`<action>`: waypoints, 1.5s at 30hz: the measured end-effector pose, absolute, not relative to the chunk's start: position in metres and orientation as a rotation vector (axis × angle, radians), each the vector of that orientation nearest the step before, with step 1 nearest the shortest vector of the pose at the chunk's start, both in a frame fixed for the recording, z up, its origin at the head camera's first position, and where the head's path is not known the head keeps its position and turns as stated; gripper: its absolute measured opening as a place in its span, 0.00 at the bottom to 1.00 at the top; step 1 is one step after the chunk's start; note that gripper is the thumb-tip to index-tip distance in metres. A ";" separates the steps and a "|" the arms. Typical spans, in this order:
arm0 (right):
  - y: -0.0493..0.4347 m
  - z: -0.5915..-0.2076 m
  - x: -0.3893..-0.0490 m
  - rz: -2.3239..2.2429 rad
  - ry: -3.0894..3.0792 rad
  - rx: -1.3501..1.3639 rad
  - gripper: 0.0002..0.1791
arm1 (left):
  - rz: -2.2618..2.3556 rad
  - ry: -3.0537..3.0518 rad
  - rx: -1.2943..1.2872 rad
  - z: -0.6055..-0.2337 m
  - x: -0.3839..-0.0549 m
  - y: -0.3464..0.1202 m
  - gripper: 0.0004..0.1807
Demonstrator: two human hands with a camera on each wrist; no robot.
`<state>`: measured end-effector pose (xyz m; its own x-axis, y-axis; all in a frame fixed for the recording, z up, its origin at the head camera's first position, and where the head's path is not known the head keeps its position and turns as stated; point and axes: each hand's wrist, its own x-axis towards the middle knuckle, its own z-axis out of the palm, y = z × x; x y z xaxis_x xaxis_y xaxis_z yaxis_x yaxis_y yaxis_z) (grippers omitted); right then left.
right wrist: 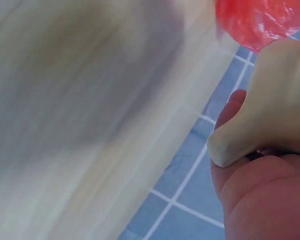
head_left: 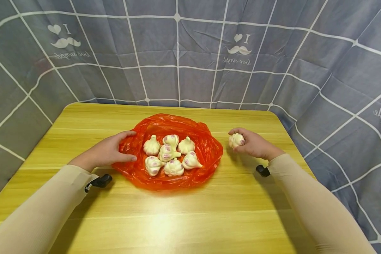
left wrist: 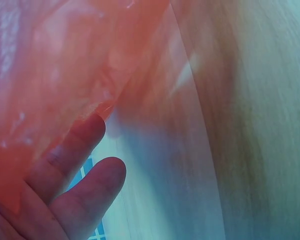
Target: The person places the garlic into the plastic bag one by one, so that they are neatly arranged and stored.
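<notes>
Several white and purple garlic bulbs (head_left: 167, 153) lie in an opened red plastic bag (head_left: 206, 139) with its rim spread wide. My left hand (head_left: 109, 150) rests at the bag's left edge, thumb and fingers apart over the red film. In the left wrist view, two fairly straight fingers (left wrist: 97, 187) lie against the red bag (left wrist: 65, 65). To the right of the bag, my right hand (head_left: 254, 143) grips one garlic bulb (head_left: 236, 140) above the table. The right wrist view has this garlic bulb (right wrist: 277, 100) close up, its stem pointing out past the palm.
The wooden table (head_left: 190, 218) has a rounded far edge. Behind and beside it hangs a grey curtain (head_left: 197, 46) with white grid lines. Black camera mounts (head_left: 262, 170) sit at both wrists, over long beige sleeves (head_left: 308, 197).
</notes>
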<state>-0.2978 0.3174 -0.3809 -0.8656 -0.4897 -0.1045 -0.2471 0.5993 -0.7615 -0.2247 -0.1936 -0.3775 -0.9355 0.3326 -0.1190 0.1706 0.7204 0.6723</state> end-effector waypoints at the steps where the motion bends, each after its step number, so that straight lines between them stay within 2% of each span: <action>1: 0.317 -0.379 -0.298 -1.128 2.540 -0.604 0.33 | 1.020 2.693 0.400 -0.377 -0.225 -0.193 0.52; 25: 0.286 -0.339 -0.298 -1.174 2.563 -0.629 0.36 | 1.030 2.689 0.409 -0.377 -0.226 -0.191 0.51; 45: 0.232 -0.332 -0.291 -1.202 2.445 -0.785 0.36 | 1.031 2.686 0.409 -0.377 -0.225 -0.191 0.52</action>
<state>-0.2911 0.2317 -0.3319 -0.8035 -0.5945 -0.0309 -0.3386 0.4992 -0.7975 -0.2252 -0.1910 -0.3768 -0.9333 0.3395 -0.1172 0.1739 0.7128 0.6795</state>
